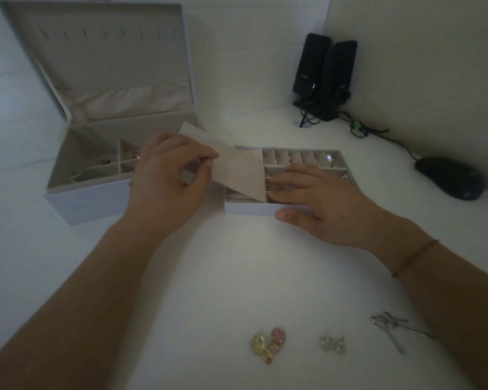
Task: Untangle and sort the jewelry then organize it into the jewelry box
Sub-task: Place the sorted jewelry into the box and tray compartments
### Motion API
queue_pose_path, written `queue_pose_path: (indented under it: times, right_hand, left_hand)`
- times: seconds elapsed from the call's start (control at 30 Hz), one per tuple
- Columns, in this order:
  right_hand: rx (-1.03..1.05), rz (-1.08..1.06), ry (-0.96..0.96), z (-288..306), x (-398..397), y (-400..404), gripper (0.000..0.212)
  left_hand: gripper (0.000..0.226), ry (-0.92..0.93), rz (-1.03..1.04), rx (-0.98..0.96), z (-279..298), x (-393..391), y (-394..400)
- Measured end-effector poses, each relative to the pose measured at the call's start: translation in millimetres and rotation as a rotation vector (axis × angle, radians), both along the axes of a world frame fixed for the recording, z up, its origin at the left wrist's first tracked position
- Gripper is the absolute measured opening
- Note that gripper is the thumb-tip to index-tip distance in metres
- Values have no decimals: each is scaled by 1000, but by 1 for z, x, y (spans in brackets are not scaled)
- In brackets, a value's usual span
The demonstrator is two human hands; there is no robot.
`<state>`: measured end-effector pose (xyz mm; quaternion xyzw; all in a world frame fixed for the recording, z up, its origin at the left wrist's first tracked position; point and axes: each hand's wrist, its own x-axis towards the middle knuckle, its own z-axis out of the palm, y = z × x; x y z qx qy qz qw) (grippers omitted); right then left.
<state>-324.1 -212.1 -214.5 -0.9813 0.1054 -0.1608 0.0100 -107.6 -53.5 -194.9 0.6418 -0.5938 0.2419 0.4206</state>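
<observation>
Head view: left hand point(169, 175) is pinching a pink flap point(237, 170) between thumb and fingers, lifting it tilted over the left half of the tray point(254, 208). Right hand point(316, 201) is lying flat on the tray, fingers straight over the compartments, thumb against the front wall, holding nothing.

Tray is sitting on the surface point(223, 277) just right of the open box point(96, 192).

Loose pieces are waiting near the front edge: yellow and pink rings point(268, 343), clear pair point(333, 344), silver clips point(389, 326).

Advice: keep the right hand pressing down so the tray isn't sliding while the flap is moving. Move the flap slowly; snagging on contents looks likely. What's under the flap: cannot tell.
</observation>
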Motion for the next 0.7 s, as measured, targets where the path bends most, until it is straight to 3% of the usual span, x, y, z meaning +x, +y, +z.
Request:
queue_pose_path:
  times: [0.1,0.3,0.7]
  right_hand:
    - [-15,-27,44,0,-1,1,66]
    - [68,-15,-180,6,4,8,51]
    - [-8,-21,-41,2,3,6,55]
  left_hand:
    - [9,0,-7,-5,0,0,0]
    - [10,8,0,-2,-1,-1,-1]
    - [10,3,5,2,1,-2,0]
